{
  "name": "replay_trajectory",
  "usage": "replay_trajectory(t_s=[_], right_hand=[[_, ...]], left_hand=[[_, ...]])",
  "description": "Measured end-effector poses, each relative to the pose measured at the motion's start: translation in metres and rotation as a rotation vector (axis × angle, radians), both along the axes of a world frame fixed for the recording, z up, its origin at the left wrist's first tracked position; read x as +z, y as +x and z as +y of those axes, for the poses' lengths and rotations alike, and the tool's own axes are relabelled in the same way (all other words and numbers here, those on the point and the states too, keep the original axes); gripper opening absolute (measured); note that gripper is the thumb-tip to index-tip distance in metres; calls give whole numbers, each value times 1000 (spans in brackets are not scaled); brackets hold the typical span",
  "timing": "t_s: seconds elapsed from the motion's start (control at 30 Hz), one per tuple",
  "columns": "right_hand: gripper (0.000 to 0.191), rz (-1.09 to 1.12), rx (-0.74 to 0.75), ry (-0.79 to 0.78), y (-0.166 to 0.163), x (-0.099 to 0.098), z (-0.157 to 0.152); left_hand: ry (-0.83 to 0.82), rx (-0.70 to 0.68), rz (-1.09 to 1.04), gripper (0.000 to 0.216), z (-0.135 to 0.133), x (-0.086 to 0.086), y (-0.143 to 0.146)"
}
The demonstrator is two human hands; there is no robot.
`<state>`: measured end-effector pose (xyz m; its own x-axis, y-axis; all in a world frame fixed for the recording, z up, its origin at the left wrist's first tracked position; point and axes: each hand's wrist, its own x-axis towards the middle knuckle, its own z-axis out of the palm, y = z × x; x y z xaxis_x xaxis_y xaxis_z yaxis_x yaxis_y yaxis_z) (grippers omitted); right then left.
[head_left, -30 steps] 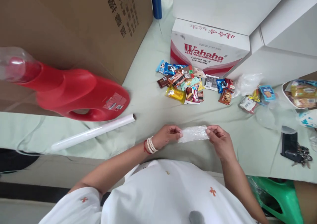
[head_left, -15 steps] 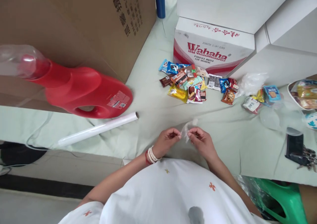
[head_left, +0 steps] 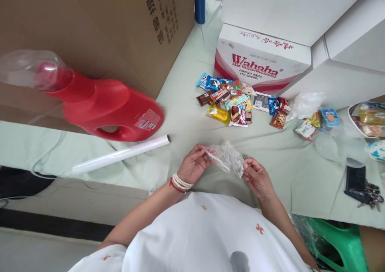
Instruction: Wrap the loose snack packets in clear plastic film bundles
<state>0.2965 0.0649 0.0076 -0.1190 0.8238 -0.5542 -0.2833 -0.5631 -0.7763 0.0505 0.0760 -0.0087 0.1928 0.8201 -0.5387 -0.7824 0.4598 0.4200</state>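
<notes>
A crinkled clear plastic bag is stretched between my two hands, just above the table near my body. My left hand, with a beaded bracelet at the wrist, pinches the bag's left end. On the other side, my right hand grips its right end between thumb and fingers. Beyond the bag lies a loose pile of wrapped snacks, among them a yellow-wrapped one and a brown one with a cookie picture.
A Wahaha carton stands behind the snacks. Left are a large red bottle, a white roll and a brown carton. At right are a crumpled plastic bag, a snack-filled bowl and keys.
My hands have moved apart, my left one leftward and my right one rightward. The plastic bag, bunched small before, is now spread wider between them. The view has shifted slightly.
</notes>
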Motion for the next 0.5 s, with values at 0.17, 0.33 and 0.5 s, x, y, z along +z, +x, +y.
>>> replay_trajectory(t_s=[0.17, 0.33, 0.5], right_hand=[[33, -89, -25, 69, 20, -4, 0], [31, -618, -203, 361, 57, -6, 14], [34, -929, -335, 488, 40, 10, 10]], left_hand=[[27, 69, 4, 15, 8, 0, -18], [170, 6, 66, 17, 7, 4, -29], [228, -54, 159, 24, 0, 11, -19]])
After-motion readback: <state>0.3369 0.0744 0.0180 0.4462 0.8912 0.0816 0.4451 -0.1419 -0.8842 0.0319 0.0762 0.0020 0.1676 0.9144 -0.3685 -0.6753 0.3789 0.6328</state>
